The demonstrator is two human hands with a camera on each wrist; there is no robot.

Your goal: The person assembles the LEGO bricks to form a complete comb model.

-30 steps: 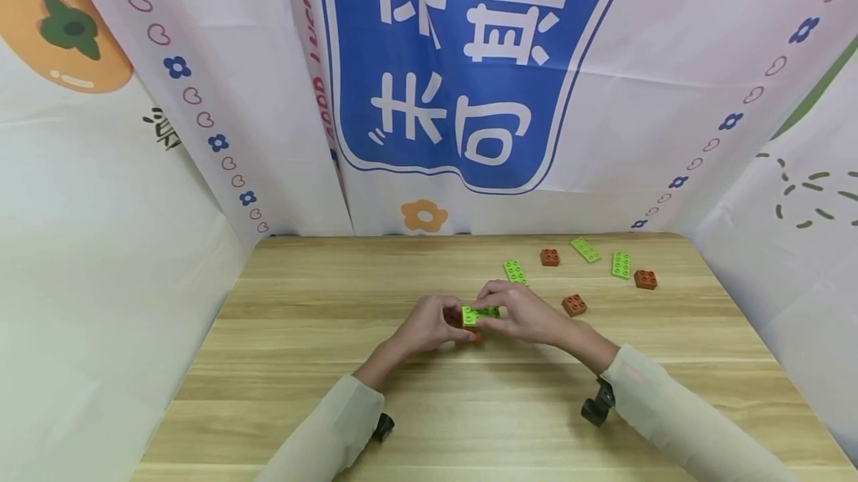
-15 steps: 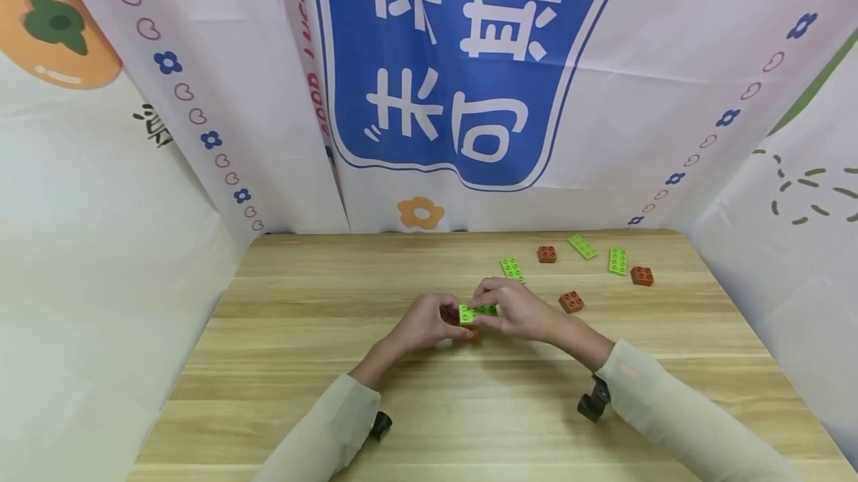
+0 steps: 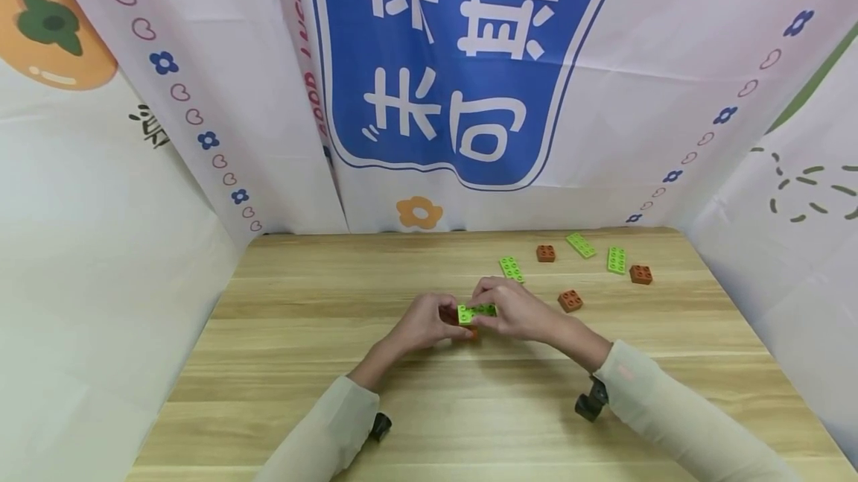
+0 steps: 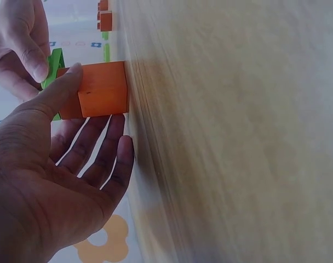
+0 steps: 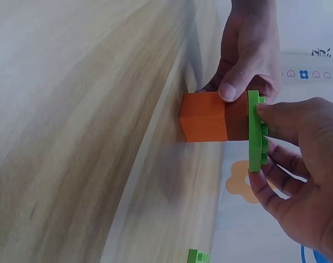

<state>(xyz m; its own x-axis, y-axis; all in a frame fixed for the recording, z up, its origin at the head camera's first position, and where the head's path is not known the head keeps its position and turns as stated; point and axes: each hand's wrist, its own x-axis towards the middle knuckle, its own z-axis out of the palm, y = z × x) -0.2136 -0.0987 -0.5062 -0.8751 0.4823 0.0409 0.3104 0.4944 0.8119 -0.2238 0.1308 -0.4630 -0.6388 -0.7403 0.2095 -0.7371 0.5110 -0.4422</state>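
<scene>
My left hand (image 3: 424,324) grips a small stack of toy bricks standing on the table, its thumb on the near side. At the bottom is an orange block (image 5: 203,118) with a brown brick (image 5: 236,123) above it. On top lies a green studded plate (image 5: 254,134), reaching out to the right past the bricks. My right hand (image 3: 518,311) pinches this plate, with its thumb and fingers at the edges. In the left wrist view the thumb of the left hand (image 4: 51,181) presses the brown brick, near the seam with the orange block (image 4: 103,90).
Beyond the right hand lies a loose green plate (image 3: 512,269). Farther right are two more, a back green plate (image 3: 580,245) and a right green plate (image 3: 617,260). Brown bricks (image 3: 570,301) lie among them on the wooden table (image 3: 322,273). A printed cloth (image 3: 603,132) hangs behind.
The head view has shifted slightly. Both hands keep almost the same hold on the stack and the green plate; the loose pieces stay where they were.
</scene>
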